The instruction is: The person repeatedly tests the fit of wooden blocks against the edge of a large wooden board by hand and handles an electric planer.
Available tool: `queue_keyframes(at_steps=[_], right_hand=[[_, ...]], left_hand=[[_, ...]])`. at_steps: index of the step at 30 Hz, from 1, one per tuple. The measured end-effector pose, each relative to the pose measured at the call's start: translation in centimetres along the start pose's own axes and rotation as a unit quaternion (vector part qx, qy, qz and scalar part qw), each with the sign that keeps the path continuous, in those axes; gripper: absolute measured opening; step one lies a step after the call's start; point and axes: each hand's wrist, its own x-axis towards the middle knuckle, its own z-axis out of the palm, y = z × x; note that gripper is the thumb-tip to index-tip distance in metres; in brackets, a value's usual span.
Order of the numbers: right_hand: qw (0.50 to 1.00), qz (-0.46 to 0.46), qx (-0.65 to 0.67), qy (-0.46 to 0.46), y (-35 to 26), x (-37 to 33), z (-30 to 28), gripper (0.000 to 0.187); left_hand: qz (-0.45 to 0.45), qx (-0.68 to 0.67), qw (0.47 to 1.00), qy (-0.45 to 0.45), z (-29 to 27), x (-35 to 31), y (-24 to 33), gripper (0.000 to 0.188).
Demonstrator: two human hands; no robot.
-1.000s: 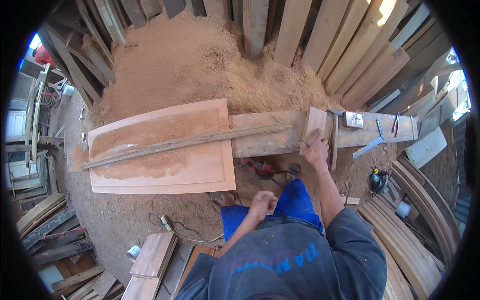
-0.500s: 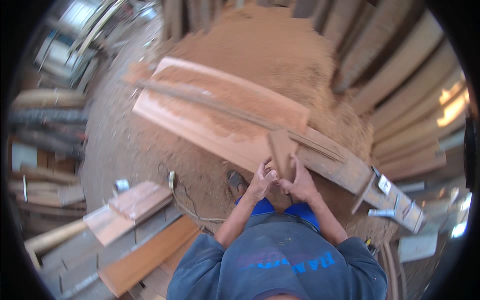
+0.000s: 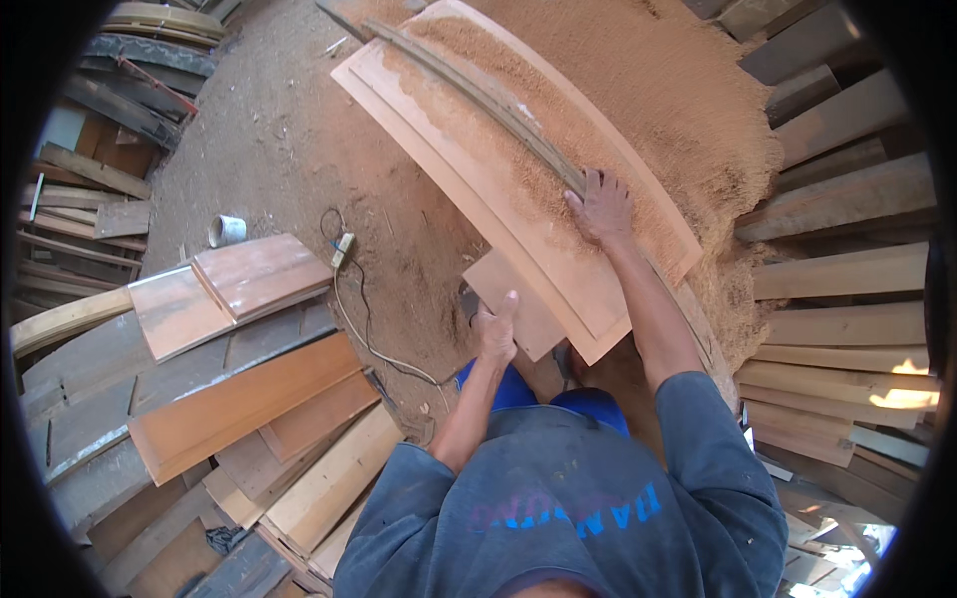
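A small flat piece of wooden board (image 3: pixel 528 311) is in my left hand (image 3: pixel 495 331), its thumb lying over the near left part. The board is beside the near long edge of a large, pale reddish wooden panel (image 3: pixel 449 135) with sawdust on it. My right hand (image 3: pixel 604 209) lies on the panel, palm down with fingers stretched out. It touches a long thin wooden strip (image 3: pixel 478 105) that runs along the panel; the hand and forearm hide part of the strip.
Sawdust (image 3: pixel 688 110) is heaped beyond the panel. At left, stacked boards (image 3: pixel 239 409) stand near a white pot (image 3: pixel 227 231) and a power strip (image 3: pixel 343 249) whose cable trails over the ground. Several planks (image 3: pixel 847 274) line the right side.
My hands have parted: the right has left the small wooden board and moved onto the panel, while the left keeps the board, now lower and tilted flat. The view has turned.
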Motion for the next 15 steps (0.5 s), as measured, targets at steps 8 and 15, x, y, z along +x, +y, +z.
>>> queue_keyframes(at_steps=[8, 15], right_hand=[[1.000, 0.020, -0.019, -0.006, -0.4, 0.9, 1.2, 0.065], [1.000, 0.022, 0.006, 0.009, -0.1, 1.1, 0.6, 0.065]], left_hand=[[0.033, 0.006, 0.998, 0.054, 3.4, -5.4, -3.8, 0.057], [0.063, -0.006, 0.995, 0.079, 0.8, 8.1, 5.7, 0.066]])
